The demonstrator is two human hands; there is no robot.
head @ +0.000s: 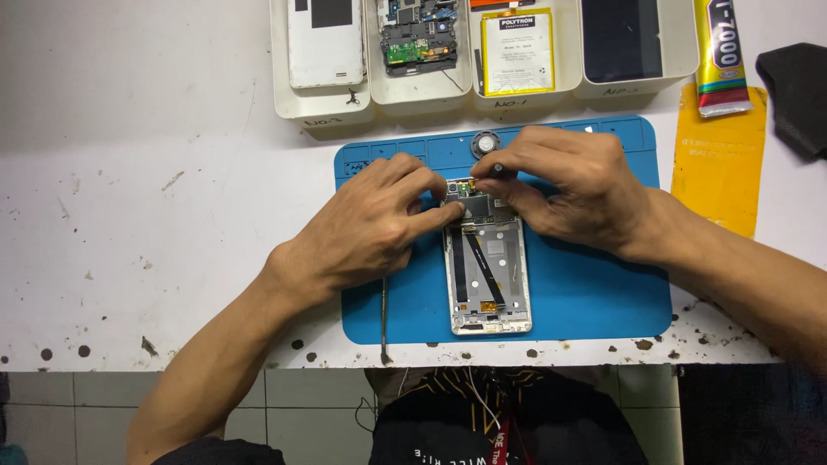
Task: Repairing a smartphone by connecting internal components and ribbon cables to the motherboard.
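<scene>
Head view: a white worktable is shown, with all positions below referred to the blue repair mat laid on it. The mat is rectangular with rounded corners and small moulded compartments along its far edge.

Beyond the far edge of the mat, a row of four white trays is set. From left to right they are seen to hold a white back cover, a circuit board assembly, a yellow-edged battery and a dark screen panel. To the right of the mat a yellow sheet is laid, with an adhesive tube at its far end and a dark cloth further right.

At the centre of the mat an opened phone chassis is placed lengthwise, its pale metal frame exposed, two dark flex strips running along its interior and a small board seated at its far end.

The left hand is pressed against the far left corner of the chassis, fingers bent onto the frame. The right hand is closed in a narrow pinch on a slim screwdriver, whose tip is directed at the far end of the chassis. A thin metal tool is laid across the near left edge of the mat.
</scene>
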